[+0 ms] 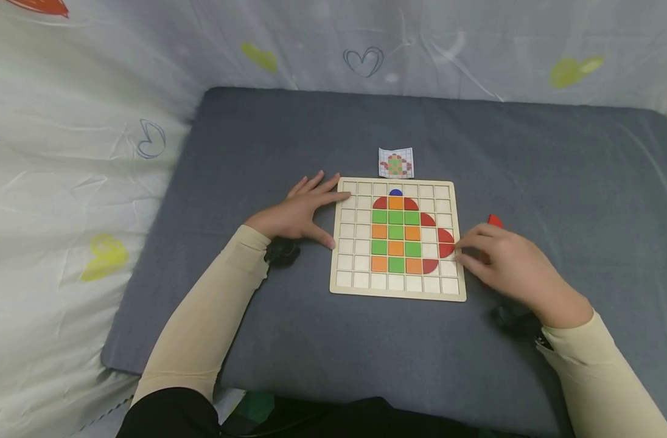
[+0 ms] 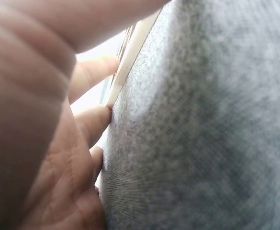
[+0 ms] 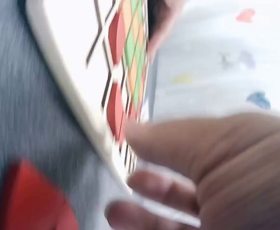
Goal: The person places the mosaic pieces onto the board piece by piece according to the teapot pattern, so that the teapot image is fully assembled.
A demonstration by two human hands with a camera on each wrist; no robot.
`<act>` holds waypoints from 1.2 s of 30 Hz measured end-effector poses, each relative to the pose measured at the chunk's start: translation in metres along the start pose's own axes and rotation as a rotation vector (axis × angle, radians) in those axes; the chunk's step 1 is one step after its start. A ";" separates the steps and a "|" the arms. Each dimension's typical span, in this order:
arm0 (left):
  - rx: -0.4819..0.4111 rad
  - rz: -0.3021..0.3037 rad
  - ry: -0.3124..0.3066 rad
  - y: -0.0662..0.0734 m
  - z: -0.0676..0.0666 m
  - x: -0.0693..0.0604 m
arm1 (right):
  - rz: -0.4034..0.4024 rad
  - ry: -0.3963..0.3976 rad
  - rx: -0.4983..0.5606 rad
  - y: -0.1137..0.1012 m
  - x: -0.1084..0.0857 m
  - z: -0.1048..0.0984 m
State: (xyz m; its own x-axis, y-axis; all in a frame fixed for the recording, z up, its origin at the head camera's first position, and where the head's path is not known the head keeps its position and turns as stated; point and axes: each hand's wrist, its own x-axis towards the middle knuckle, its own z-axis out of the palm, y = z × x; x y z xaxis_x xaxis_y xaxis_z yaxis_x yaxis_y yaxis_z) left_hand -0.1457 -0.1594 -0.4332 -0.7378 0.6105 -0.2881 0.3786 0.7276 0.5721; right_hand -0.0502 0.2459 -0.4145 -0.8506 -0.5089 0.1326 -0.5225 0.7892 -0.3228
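A square wooden grid board (image 1: 361,292) lies on the table, some cells filled with green and orange squares, red quarter-circle pieces and a blue piece (image 1: 396,192) at the top. My left hand (image 1: 295,214) spreads its fingers along the board's left edge, one fingertip over the rim and the thumb against the side. At the right edge, my right hand (image 1: 511,263) has thumb and index fingertips beside a red quarter-circle piece (image 1: 446,250) that sits in a cell. The right wrist view is blurred, and the exact fingertip contact is hidden. A loose red piece (image 1: 495,220) lies just beyond that hand.
A small printed pattern card (image 1: 396,163) lies against the board's far edge. Grey cloth covers the table (image 1: 289,140). Pale curtains (image 1: 448,48) with heart prints hang behind it and on the left.
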 end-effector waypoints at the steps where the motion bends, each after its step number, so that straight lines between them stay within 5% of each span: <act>1: 0.000 -0.001 0.002 0.000 0.000 0.000 | 0.050 0.013 -0.015 0.004 0.000 -0.002; 6: 0.000 -0.007 0.000 -0.001 0.001 0.000 | 0.356 0.051 -0.028 0.026 -0.002 -0.007; 10: 0.002 -0.013 0.000 -0.001 0.001 0.000 | 0.487 0.044 0.021 0.041 -0.002 -0.006; 36: -0.001 -0.013 0.001 -0.001 0.000 0.000 | 0.472 0.018 0.145 0.037 0.023 -0.010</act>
State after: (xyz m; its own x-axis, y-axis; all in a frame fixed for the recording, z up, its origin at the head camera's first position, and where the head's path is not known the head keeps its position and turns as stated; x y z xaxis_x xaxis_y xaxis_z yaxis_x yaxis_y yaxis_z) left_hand -0.1460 -0.1596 -0.4339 -0.7431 0.6006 -0.2950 0.3684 0.7352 0.5690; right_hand -0.0901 0.2665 -0.4140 -0.9940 -0.1006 -0.0436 -0.0676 0.8752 -0.4790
